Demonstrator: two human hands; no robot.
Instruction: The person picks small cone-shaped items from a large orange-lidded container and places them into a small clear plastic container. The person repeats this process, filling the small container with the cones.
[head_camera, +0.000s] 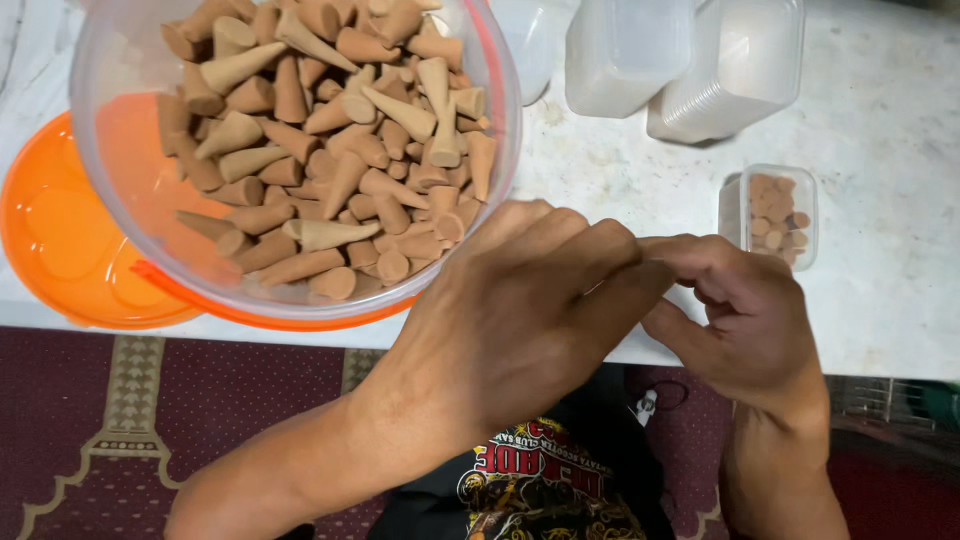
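Orange lid (60, 240), stacked clear tubs (690, 60), patterned maroon rug (150, 410), perhaps carpet.

Both hands are meeting just in front of the large clear plastic bowl with the orange rim (300, 312). The left hand (510, 310) is lying knuckles up, fingers curled rightward. The right hand (745, 315) is pinching its fingertips (668, 247) against the left's, thumb stretching underneath.

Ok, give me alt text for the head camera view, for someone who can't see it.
Two bare hands, left hand and right hand, meet fingertip to fingertip at a white table's edge. Beside them are a clear bowl of brown cones on an orange lid, a small filled container and empty clear tubs.
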